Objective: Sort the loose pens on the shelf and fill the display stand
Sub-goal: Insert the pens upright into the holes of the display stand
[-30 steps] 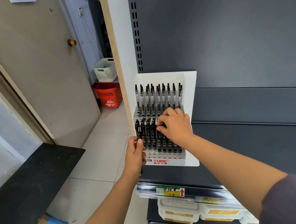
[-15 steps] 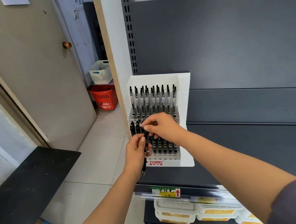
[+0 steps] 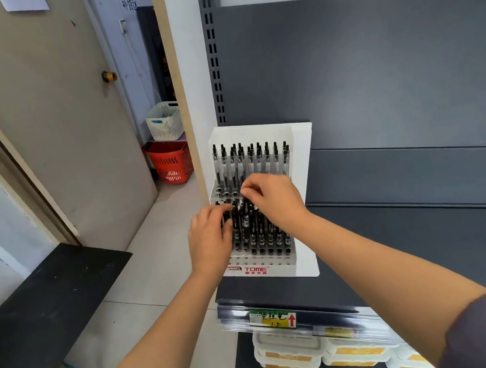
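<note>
A white display stand (image 3: 305,174) marked TOME stands at the left end of a dark grey shelf (image 3: 419,252). Its upper tier holds a row of clear pens with black caps (image 3: 251,160). The lower tier holds several black pens (image 3: 262,234), and the front holes are bare. My right hand (image 3: 274,202) pinches the top of a black pen in the lower tier with thumb and forefinger. My left hand (image 3: 209,239) has its fingers curled round a black pen at the left end of that tier. No loose pens show on the shelf.
A yellow price label (image 3: 273,321) hangs on the shelf's front rail, with boxed goods (image 3: 292,353) on the shelf below. Left of the shelving are a door (image 3: 52,117), a red basket (image 3: 170,163), a white basket (image 3: 163,121) and a black board (image 3: 33,309).
My left hand rose from beside the stand's base to the left end of the lower tier. My right hand shifted up to the pen tops.
</note>
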`<state>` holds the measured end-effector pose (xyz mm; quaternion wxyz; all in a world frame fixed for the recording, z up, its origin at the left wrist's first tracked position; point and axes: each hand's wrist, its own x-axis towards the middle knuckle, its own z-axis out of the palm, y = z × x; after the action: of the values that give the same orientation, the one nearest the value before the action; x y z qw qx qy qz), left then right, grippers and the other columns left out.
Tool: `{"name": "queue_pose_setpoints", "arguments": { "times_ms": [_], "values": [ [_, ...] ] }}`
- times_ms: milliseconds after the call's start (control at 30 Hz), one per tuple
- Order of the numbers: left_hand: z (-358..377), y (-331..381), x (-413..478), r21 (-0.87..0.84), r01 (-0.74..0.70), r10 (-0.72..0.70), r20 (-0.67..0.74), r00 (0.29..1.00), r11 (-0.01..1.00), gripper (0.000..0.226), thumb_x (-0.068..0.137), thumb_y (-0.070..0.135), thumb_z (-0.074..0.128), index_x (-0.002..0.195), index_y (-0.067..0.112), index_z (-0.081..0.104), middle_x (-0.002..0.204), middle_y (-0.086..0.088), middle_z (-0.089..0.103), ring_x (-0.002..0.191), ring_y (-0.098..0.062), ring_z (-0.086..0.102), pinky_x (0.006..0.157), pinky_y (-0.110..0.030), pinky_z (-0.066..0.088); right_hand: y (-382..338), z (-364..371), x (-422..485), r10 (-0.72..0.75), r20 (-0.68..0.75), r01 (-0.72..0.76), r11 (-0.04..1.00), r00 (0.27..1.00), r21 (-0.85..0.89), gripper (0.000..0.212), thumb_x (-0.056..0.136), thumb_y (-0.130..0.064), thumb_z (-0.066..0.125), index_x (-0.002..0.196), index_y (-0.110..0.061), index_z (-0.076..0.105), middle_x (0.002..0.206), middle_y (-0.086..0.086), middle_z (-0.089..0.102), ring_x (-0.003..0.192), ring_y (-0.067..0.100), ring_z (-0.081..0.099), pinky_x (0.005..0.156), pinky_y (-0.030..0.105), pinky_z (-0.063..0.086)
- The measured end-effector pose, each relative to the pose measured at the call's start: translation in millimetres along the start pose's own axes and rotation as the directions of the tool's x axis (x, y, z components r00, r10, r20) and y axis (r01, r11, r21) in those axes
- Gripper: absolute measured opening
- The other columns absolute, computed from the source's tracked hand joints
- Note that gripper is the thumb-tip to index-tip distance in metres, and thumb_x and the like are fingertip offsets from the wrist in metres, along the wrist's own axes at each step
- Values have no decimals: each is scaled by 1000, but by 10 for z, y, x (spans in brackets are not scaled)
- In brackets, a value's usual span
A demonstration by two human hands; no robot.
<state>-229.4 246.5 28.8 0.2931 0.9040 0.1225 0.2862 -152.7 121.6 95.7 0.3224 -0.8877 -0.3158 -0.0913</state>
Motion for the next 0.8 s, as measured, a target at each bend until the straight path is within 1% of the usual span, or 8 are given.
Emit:
{"name": "queue_pose_setpoints", "arguments": {
  "times_ms": [100,200,300,367,433,500,633,800],
  "values": [
    [-19,0,48,101,-39,42,-27,999,994,36,89,10,55,122,23,56,122,2,54,109,-20,44,88,-31,35,36,140,-40,14,17,-13,998,1000,-58,18,95,-32,52,102,-24,66,95,-7,70,89,15,63,77,35,52],
    [-25,-68,82,160,-40,38,13,999,986,41,90,11,53,127,26,52,128,3,50,114,-20,42,92,-32,33,100,264,-68,-11,62,21,985,998,-172,18,94,-36,52,103,-27,65,93,-7,70,96,17,58,76,32,45],
    [-17,-150,109,199,-33,20,67,998,979,42,91,13,52,131,25,50,132,3,48,119,-20,40,97,-34,32,139,320,-45,-41,43,49,973,998,-226,16,91,-38,58,99,-27,65,94,-9,68,103,18,49,85,35,32],
    [-4,-184,125,203,-22,5,86,996,979,41,92,14,52,132,24,50,133,3,49,120,-20,40,99,-35,31,159,356,-11,-66,67,84,943,996,-321,16,89,-39,59,97,-28,67,107,-9,62,111,20,43,90,36,28],
    [15,-204,122,194,-17,-3,102,995,981,41,92,14,51,132,25,49,133,4,50,120,-19,40,99,-34,30,177,397,6,-75,101,108,921,992,-374,18,90,-39,59,101,-27,67,117,-7,54,116,22,39,94,38,28],
    [28,-213,109,194,-15,-5,100,995,981,41,92,13,50,132,26,49,132,5,50,120,-19,40,98,-34,30,185,426,9,-74,108,108,930,991,-352,19,90,-38,58,103,-26,65,117,-5,51,116,22,38,94,38,29],
    [51,-105,113,176,-31,29,15,999,984,36,88,8,52,121,21,57,123,-1,55,110,-24,46,90,-36,36,196,395,-25,-105,125,140,936,987,-323,24,92,-36,56,113,-26,61,121,-3,52,118,23,40,96,40,30],
    [264,419,146,138,-180,184,-11,983,974,23,85,6,58,107,12,63,111,-7,60,102,-30,52,80,-42,42,495,35,-236,-133,56,144,928,989,-344,30,94,-33,52,121,-21,57,123,0,53,114,24,47,92,39,37]
  ]
}}
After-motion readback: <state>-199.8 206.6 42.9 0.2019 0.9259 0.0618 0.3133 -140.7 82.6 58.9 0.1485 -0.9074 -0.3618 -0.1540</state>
